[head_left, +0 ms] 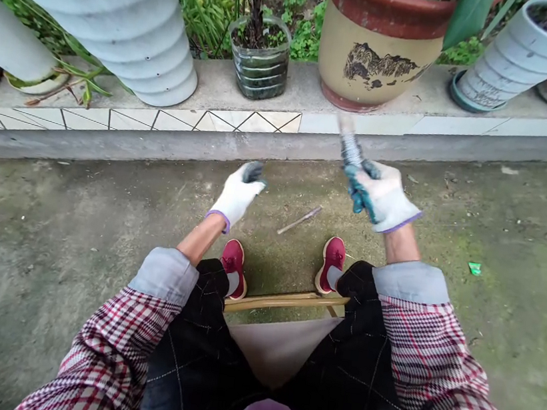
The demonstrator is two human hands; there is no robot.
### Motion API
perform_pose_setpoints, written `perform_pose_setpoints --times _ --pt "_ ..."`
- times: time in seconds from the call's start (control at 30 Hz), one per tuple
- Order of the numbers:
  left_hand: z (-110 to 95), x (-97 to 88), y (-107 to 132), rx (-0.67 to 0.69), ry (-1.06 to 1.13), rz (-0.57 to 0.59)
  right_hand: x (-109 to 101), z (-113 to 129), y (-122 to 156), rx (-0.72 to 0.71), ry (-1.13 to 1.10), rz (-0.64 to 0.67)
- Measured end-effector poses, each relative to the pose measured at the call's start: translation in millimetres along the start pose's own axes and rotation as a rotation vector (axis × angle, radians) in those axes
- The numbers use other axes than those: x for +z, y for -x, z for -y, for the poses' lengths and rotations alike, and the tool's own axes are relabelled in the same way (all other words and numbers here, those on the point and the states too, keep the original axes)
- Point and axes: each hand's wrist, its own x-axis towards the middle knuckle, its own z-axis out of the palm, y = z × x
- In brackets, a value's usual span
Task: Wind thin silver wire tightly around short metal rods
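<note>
My right hand (373, 192), in a white glove with blue-green palm and fingers, is closed around a short wire-wrapped tool (351, 147). The tool's pale far end is smeared by motion, so I cannot make out its kind. It points up toward the ledge, in front of the large brown-and-cream flowerpot (375, 47). My left hand (240, 190), in a matching white glove with dark fingers, hovers above the ground with fingers loosely bent and nothing visible in them. Between and below the hands, a thin stick (299, 220) lies on the ground.
Along the low tiled ledge (188, 120) stand a tall ribbed white pot (127, 17), a cut clear plastic planter (259, 62) and a tilted-looking white pot (515, 55). Below are my red shoes (234, 264), a wooden seat bar (286, 301) and a green scrap (474, 268).
</note>
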Motion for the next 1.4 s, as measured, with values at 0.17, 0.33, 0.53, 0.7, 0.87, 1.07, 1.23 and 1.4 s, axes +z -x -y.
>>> perform_pose_setpoints --times 0.17,0.33,0.53,0.7,0.87,1.07,1.23,1.4 --pt "-37.9 59.0 23.7 -0.016 0.227 0.316 44.7 -5.4 9.9 0.065 0.189 0.238" --pt "-54.0 54.2 29.1 -0.159 0.245 0.387 56.1 2.5 21.8 0.051 0.294 0.335" --pt "-55.2 37.6 36.1 -0.233 0.094 0.407 53.3 -3.3 21.4 0.048 0.379 0.385" --pt "-61.0 39.9 36.0 -0.267 0.122 0.387 52.9 4.3 23.6 -0.024 0.513 0.385" --pt "-66.7 46.7 38.5 -0.303 0.227 0.442 52.5 10.1 24.2 -0.106 0.585 0.31" --pt "-53.7 49.2 37.3 -0.371 0.093 0.45 45.1 5.2 22.9 -0.133 0.768 0.305" --pt "-47.3 47.6 37.4 -0.357 0.114 0.383 45.2 -0.4 18.8 -0.197 0.894 0.242" --pt "-47.7 51.3 44.2 -0.409 0.36 0.477 50.7 1.7 22.2 -0.31 1.029 0.142"
